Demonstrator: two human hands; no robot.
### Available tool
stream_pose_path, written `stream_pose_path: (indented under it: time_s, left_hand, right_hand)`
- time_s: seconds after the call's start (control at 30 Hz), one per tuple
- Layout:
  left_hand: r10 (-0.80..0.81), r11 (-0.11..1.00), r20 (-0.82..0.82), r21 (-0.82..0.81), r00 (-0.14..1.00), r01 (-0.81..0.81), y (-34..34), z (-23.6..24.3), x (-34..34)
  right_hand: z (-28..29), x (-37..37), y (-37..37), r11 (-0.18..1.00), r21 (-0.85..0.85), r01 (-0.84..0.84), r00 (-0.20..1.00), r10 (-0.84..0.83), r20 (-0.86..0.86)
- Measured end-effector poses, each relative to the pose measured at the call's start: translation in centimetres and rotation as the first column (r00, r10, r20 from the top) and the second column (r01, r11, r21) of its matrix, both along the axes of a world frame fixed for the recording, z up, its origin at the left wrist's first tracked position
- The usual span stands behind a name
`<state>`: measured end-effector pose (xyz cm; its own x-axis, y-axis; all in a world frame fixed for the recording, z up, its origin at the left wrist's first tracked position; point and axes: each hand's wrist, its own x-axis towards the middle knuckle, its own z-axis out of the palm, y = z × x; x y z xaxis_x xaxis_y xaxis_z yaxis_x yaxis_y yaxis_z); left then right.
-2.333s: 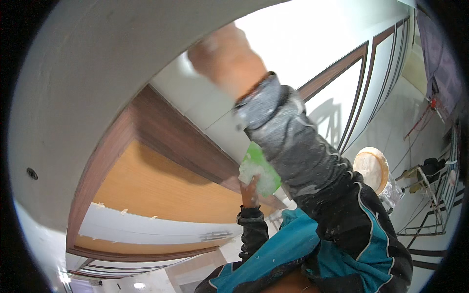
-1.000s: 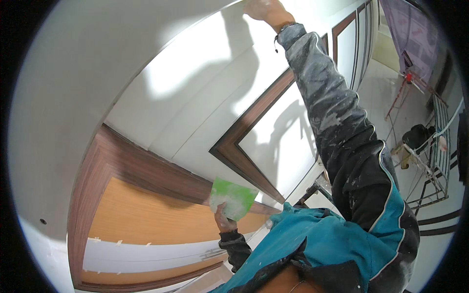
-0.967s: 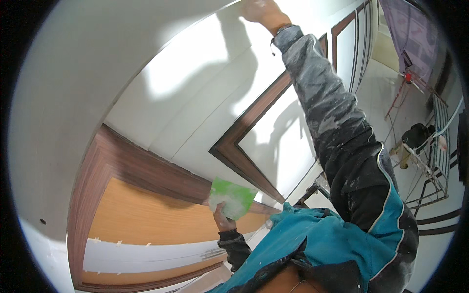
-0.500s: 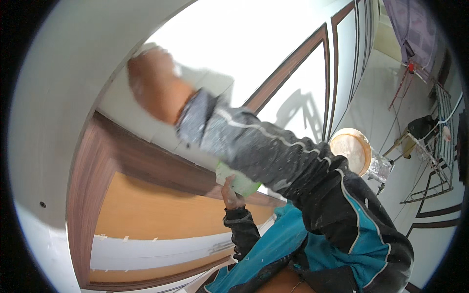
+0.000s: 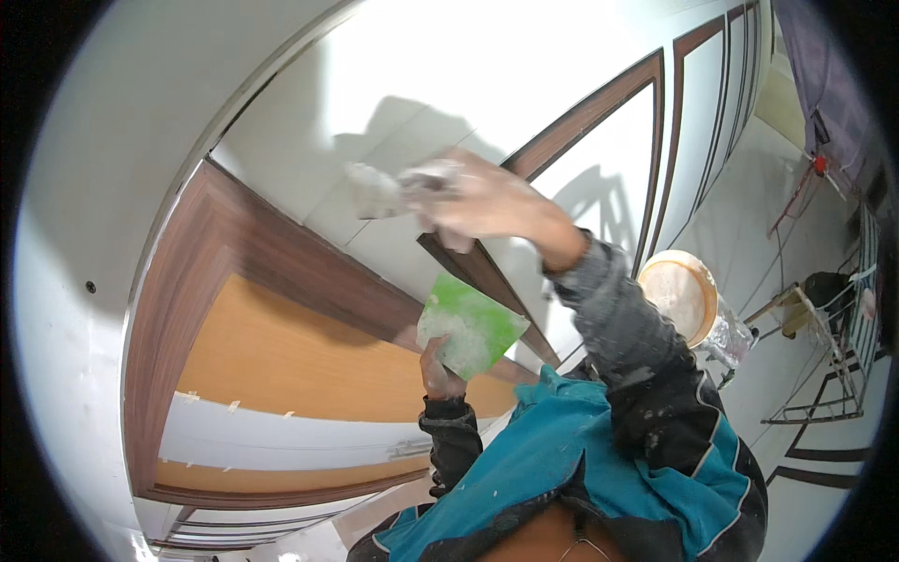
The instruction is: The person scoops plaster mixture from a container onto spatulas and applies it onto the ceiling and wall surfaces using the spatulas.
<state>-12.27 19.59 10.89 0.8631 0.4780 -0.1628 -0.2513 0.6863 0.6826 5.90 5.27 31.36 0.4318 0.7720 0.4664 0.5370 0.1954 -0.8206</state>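
My left hand grips a green plate by its near edge; the plate is flat and smeared with white putty. Above and beyond it, my right hand is blurred by motion, its fingers closed around a whitish scraper whose blade points left. Putty coats those fingers too. The scraper appears apart from both the plate and the white panel seam at the left. Its exact shape is smeared.
A wood-brown frame with an orange-tan panel lies at lower left. To the right stands a white bucket with pale contents. Farther right are a metal rack, a red stand and a purple curtain.
My right hand has come back from the panel edge at upper left, moving right and toward me, bringing the scraper into view. The green plate, mostly covered by my sleeve before, now shows fully.
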Motion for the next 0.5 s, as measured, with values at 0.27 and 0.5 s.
stream_pose_path:
  time_s: [0.27,0.5]
  left_hand:
    - [-0.201,0.978,0.112,0.085,0.973,0.192,-2.1,2.6,4.0]
    - [-0.602,0.798,0.050,0.090,0.797,0.596,-7.3,8.9,9.1]
  right_hand:
    - [-6.0,-0.9,-14.2,0.939,0.344,-0.025,0.936,0.143,-0.323]
    - [-7.7,-3.3,-20.7,0.901,0.316,0.299,0.939,-0.336,0.070]
